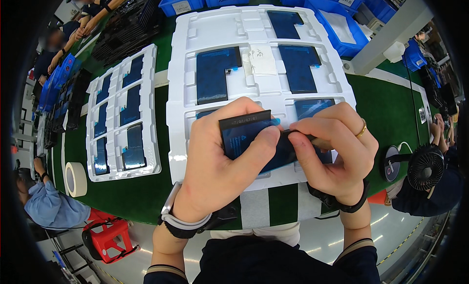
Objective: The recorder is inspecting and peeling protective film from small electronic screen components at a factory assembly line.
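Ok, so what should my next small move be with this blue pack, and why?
I'd probably ease your right grip gently along the edge of the flat blue pack, with your left grip steady: the left thumb lies across its face, while the right thumb and forefinger close together at that edge.

A red stool (103, 231) stands on shiny grey floor (316, 239).
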Motion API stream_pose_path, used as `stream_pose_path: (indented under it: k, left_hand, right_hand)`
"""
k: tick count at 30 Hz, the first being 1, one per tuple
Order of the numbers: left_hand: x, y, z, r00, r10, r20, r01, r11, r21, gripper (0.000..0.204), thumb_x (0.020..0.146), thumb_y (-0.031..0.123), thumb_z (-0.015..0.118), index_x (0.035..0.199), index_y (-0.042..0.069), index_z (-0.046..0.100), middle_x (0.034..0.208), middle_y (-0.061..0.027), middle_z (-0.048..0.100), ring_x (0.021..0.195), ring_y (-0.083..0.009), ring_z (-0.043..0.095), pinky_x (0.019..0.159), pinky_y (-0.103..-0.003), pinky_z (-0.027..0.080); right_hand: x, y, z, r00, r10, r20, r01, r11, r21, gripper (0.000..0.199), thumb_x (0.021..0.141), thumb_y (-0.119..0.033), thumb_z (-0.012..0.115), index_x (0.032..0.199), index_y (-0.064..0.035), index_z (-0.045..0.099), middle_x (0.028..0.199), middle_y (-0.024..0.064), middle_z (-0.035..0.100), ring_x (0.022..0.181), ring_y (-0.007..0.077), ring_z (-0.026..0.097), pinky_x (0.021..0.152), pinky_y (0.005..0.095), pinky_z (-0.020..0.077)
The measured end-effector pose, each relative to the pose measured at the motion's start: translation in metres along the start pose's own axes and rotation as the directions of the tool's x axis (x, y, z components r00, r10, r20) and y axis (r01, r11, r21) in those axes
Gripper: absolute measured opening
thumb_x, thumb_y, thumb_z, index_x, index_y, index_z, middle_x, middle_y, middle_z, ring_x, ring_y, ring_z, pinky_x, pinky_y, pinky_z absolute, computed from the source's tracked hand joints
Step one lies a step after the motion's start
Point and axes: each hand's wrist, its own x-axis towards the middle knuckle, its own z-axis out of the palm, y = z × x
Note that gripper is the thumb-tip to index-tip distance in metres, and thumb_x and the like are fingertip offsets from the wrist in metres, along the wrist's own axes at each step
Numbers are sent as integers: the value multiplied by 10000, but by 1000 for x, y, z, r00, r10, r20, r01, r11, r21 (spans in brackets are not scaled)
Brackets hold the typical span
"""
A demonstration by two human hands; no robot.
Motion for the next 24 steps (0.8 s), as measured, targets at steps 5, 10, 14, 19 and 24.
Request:
stream_pose_path:
  k: [5,10,14,19,24]
  left_hand:
    - [0,-1,1,1000,11,-9,-11,1000,-3,117,818,116,620,807,8,577,615,7,558,569,-23,463,513,-195,376]
    - [0,-1,1,1000,10,-8,-10,1000,1,115,819,112,619,808,6,577,616,5,561,570,-24,463,513,-194,377]
    - [0,0,2,1000,14,-11,-13,1000,23,113,817,109,617,811,3,578,615,1,562,573,-24,463,512,-197,378]
    - [0,-1,3,1000,7,10,-7,1000,-11,115,812,106,614,808,-3,576,620,-7,553,578,-30,453,511,-204,376]
    - [-1,0,1,996,0,90,-2,1000,20,116,799,97,610,804,-14,575,635,-30,544,594,-54,448,527,-219,380]
  right_hand:
    - [0,0,0,1000,1,17,-1,1000,-13,172,622,5,737,762,-31,644,663,44,546,507,151,533,415,233,388]
    - [1,-1,0,1000,-5,15,5,1000,-5,173,622,7,735,763,-31,642,658,43,540,502,150,527,414,235,387]
    - [1,-1,1,1000,7,22,-7,1000,-6,171,620,6,730,759,-33,638,648,42,528,493,148,516,411,238,384]
    - [1,1,2,999,9,31,-9,1000,15,153,625,-16,720,743,-43,625,627,34,502,465,150,489,399,245,371]
    - [1,6,-3,990,-100,96,104,994,-35,142,615,-74,703,726,-77,615,597,3,467,418,144,445,377,243,337]
